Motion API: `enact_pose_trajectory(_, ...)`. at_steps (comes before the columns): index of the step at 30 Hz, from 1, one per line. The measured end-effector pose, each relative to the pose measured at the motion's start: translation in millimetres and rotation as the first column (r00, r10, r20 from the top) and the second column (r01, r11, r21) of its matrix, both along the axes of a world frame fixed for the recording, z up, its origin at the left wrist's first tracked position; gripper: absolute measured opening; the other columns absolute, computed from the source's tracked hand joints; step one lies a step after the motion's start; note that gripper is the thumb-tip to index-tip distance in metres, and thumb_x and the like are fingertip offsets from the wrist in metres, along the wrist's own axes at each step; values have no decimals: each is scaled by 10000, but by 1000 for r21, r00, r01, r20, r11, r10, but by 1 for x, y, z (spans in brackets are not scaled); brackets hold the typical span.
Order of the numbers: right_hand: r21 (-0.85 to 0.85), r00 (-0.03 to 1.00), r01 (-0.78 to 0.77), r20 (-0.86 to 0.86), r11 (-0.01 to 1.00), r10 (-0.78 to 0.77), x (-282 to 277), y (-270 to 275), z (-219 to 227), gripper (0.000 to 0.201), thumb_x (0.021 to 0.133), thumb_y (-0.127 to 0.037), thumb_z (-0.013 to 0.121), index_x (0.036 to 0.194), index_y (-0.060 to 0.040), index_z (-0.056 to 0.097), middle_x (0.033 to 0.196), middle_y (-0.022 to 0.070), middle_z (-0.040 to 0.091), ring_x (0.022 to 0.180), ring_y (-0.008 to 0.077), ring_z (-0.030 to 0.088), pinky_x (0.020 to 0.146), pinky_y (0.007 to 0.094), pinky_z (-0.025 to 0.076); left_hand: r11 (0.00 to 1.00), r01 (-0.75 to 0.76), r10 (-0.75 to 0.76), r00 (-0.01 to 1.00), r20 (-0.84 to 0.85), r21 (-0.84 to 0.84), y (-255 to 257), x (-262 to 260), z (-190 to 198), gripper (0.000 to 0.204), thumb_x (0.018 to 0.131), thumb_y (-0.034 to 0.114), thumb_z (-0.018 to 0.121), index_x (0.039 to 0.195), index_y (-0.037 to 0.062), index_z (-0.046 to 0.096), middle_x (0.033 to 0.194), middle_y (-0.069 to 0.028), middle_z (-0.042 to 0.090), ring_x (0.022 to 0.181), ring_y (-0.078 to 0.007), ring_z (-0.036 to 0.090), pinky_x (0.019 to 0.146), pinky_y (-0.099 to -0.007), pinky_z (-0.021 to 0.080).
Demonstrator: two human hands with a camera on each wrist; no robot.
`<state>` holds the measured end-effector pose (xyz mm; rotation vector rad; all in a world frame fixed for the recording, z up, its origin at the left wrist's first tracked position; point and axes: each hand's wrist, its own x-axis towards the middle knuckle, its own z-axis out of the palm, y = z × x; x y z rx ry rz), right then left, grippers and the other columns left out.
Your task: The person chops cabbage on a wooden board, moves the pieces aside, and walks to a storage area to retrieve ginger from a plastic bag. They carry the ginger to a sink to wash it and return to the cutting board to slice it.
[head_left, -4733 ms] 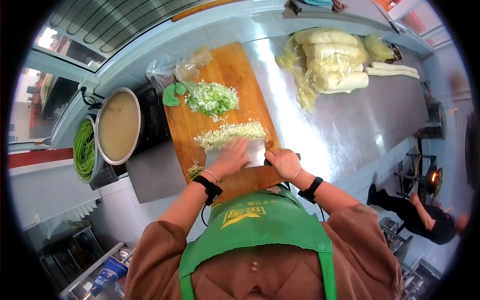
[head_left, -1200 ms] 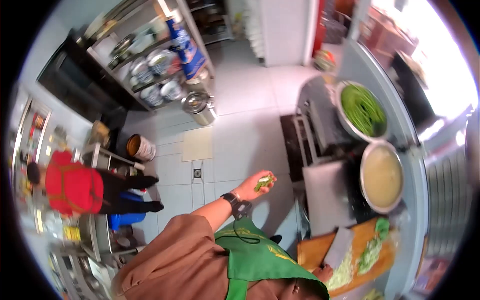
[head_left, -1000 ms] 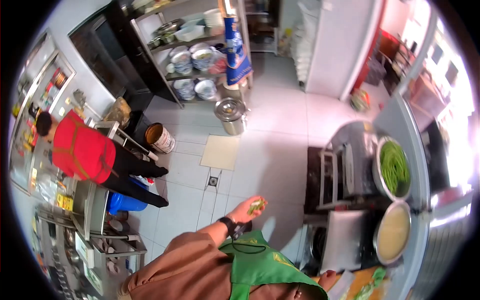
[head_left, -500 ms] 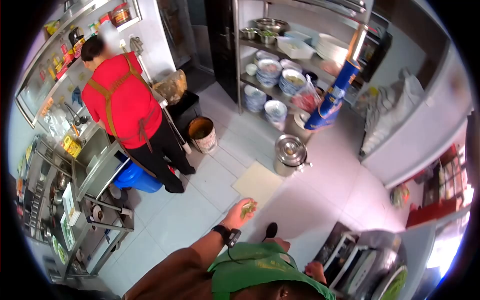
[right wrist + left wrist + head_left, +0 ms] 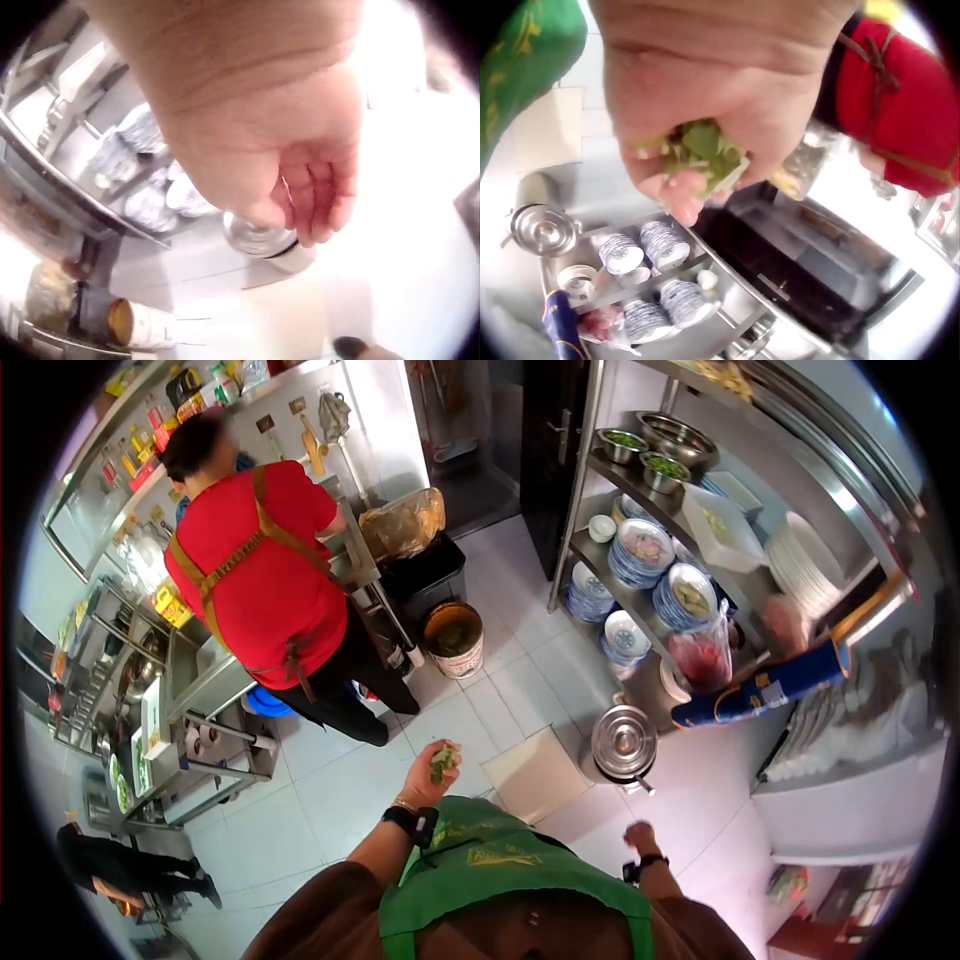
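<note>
The left hand holds a clump of green vegetable scraps, carried above the tiled floor just in front of the apron. The left wrist view shows the fingers curled around the clump, with leaf and pale pieces exposed; the head view shows it from above only. The right hand hangs on the other side of the apron; the right wrist view shows its bare palm and loosely bent fingers, detail hidden from the head view. The lidded pot appears in all 3 views, the bucket clearly in 2: head and right wrist. Only the head view shows 2 small metal bowls of chopped greens on the rack and a person in black.
</note>
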<state>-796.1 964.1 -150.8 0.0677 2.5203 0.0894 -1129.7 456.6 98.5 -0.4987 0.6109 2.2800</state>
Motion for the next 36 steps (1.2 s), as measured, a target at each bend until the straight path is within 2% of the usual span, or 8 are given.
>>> enact_pose_trajectory(6, -884, 440, 459, 135, 93, -888, -279, 27, 86, 204, 897, -227, 638, 819, -44, 685, 744, 82, 708, 641, 163, 675, 533, 308, 522, 998, -56, 56, 998, 23, -6, 22, -162, -59, 171, 992, 214, 541, 1030, 52, 581, 1059, -92, 641, 881, -196, 610, 607, -262, 486)
enact_pose_trajectory(15, -791, 379, 612, 272, 19, -884, -418, 9, 137, 147, 902, -163, 668, 951, -25, 667, 777, 91, 708, 636, 160, 674, 546, 300, 547, 812, 17, 197, 933, 301, -583, 47, -455, -146, 545, 976, 501, 597, 1328, 87, 569, 1169, -65, 637, 1091, -296, 616, 946, -494, 540)
enact_pose_trajectory(21, -713, 294, 699, 362, -60, -884, -482, 75, 130, 178, 907, -182, 642, 827, -25, 667, 757, 112, 712, 622, 173, 684, 522, 307, 566, -51, 454, -550, 731, 405, -889, 69, -552, -157, 455, 1014, 357, 556, 1372, 77, 529, 1323, -108, 568, 1149, -282, 580, 922, -473, 522)
enact_pose_trajectory(26, -673, 248, 722, 469, -161, -848, -614, 131, 77, 119, 929, -122, 621, 848, -36, 640, 757, 130, 680, 625, 193, 668, 513, 354, 566, -679, 9, -723, 167, 670, -734, 81, -603, -204, 314, 979, 263, 618, 1162, 10, 650, 975, -187, 690, 833, -293, 666, 755, -454, 559)
enact_pose_trajectory(28, -625, 449, 769, 376, 136, -810, -686, 131, 106, 164, 956, -148, 587, 834, -44, 623, 749, 118, 668, 608, 200, 648, 488, 353, 536, -165, 292, -302, 894, 330, -942, 74, -615, -275, 296, 953, 274, 633, 1063, 4, 680, 813, -183, 680, 741, -275, 657, 734, -432, 559)
enact_pose_trajectory(30, -464, 266, 861, 762, -211, -590, -742, 162, 73, 171, 968, -178, 589, 875, -48, 648, 771, 103, 671, 619, 196, 638, 497, 332, 524, 259, 10, -881, 412, -232, -966, 80, -662, -232, 228, 949, 272, 584, 925, 50, 627, 736, -154, 629, 692, -288, 631, 665, -461, 540)
enact_pose_trajectory(32, -495, 306, 855, 724, -157, -617, -797, 150, 111, 153, 954, -198, 628, 873, -68, 638, 711, 46, 606, 564, 149, 553, 444, 319, 441, 832, 429, -360, 900, 247, -351, 106, -702, -285, 201, 932, 237, 587, 796, 90, 609, 664, -139, 598, 583, -285, 595, 515, -433, 478)
enact_pose_trajectory(36, -368, 266, 884, 902, -287, -339, -840, 185, 86, 133, 943, -214, 627, 1023, -108, 615, 773, 27, 626, 465, 159, 489, 429, 313, 449, 563, 260, -525, 846, -96, -785, 153, -767, -263, 224, 921, 175, 558, 726, 83, 617, 660, -121, 615, 518, -251, 587, 436, -378, 426)
